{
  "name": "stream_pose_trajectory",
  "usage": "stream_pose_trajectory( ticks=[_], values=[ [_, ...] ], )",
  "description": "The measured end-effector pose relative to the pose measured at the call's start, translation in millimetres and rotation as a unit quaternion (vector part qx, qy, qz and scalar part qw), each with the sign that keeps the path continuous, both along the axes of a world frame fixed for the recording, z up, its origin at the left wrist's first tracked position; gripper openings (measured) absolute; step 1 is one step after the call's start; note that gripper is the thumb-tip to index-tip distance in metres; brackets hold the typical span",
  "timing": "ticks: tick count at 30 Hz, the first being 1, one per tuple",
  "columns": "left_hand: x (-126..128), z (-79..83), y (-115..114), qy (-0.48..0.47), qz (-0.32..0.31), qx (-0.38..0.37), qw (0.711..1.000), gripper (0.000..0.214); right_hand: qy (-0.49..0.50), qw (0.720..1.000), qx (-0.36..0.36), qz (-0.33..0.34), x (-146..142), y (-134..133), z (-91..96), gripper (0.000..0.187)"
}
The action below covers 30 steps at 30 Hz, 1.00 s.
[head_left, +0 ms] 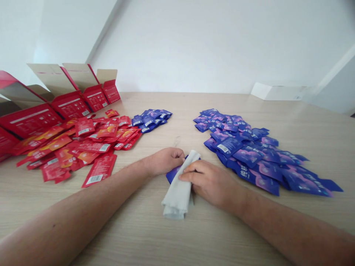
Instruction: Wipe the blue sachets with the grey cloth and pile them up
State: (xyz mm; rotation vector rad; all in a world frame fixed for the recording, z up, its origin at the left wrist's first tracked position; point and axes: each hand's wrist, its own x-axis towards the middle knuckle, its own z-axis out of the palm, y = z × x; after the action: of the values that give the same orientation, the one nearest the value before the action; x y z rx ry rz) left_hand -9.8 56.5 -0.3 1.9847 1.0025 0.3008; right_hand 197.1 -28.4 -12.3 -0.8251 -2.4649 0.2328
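Observation:
A white folded cloth (pixel 179 188) with ribbed edges lies slantwise over a blue packet (pixel 172 173) at the middle of the table. My right hand (pixel 212 181) grips the cloth from the right, thumb and fingers closed on it. From the left, my left hand (pixel 168 160) is curled with its fingertips pinched at the packet's upper edge, beside the cloth. Most of the packet is hidden beneath the cloth and my fingers.
Many red packets (pixel 100 170) are heaped on the left, before a row of open red boxes (pixel 70 105). A small blue pile (pixel 151 120) lies behind them. A larger blue-purple packet pile (pixel 249 153) spreads right. A white box (pixel 280 92) stands at the wall.

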Motion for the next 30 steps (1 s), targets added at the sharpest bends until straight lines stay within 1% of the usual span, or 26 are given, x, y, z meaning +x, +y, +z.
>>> stream_pose_trajectory(
  ticks=[2,3,4,7,9,13,14,15,19,20,21,24,26,30],
  values=[
    [0.1,-0.5,-0.8,0.008,0.018,-0.02,1.0,0.023,0.015,0.999,-0.009,-0.044,3.4,2.6,-0.3,0.038],
    [0.2,-0.6,-1.3,0.009,0.022,-0.025,0.999,0.023,0.017,0.998,-0.011,-0.053,4.3,3.0,-0.2,0.038],
    [0.3,-0.6,-1.6,0.009,0.022,-0.024,0.999,0.023,0.015,0.999,-0.01,-0.049,4.5,2.6,0.0,0.038],
    [0.7,-0.1,-1.4,-0.004,0.005,0.0,1.0,0.021,-0.009,1.0,0.003,0.011,1.7,-0.9,0.8,0.031],
    [1.1,0.2,-0.9,-0.008,0.001,0.006,1.0,0.021,-0.011,1.0,0.005,0.024,0.9,-1.0,0.9,0.03],
    [1.3,0.5,-0.9,0.009,0.019,-0.029,0.999,0.022,0.024,0.999,-0.01,-0.044,4.9,4.2,0.4,0.038],
    [1.2,0.6,-0.9,0.013,0.02,-0.033,0.999,0.023,0.026,0.998,-0.011,-0.052,5.3,4.4,0.7,0.039],
    [1.0,0.6,-0.7,0.013,0.018,-0.03,0.999,0.022,0.021,0.999,-0.01,-0.049,5.0,3.7,1.2,0.038],
    [0.4,0.0,0.5,-0.007,-0.005,0.008,1.0,0.02,-0.018,1.0,0.0,0.019,0.8,-1.5,3.4,0.03],
    [0.3,-0.4,0.8,-0.011,-0.005,0.009,1.0,0.02,-0.018,1.0,-0.001,0.023,0.9,-1.3,3.4,0.03],
    [0.3,-0.8,0.8,-0.011,-0.001,0.005,1.0,0.021,-0.012,1.0,-0.005,0.016,1.7,-0.2,3.2,0.031],
    [0.5,-1.6,0.5,0.002,0.017,-0.022,1.0,0.023,0.018,0.999,-0.018,-0.039,6.2,4.8,2.3,0.037],
    [0.5,-1.5,0.4,0.008,0.016,-0.029,0.999,0.024,0.022,0.998,-0.018,-0.05,6.8,4.9,2.8,0.037],
    [0.0,-1.7,1.6,-0.001,-0.007,0.005,1.0,0.021,-0.011,1.0,-0.001,0.018,2.0,-0.4,3.7,0.031]
  ],
)
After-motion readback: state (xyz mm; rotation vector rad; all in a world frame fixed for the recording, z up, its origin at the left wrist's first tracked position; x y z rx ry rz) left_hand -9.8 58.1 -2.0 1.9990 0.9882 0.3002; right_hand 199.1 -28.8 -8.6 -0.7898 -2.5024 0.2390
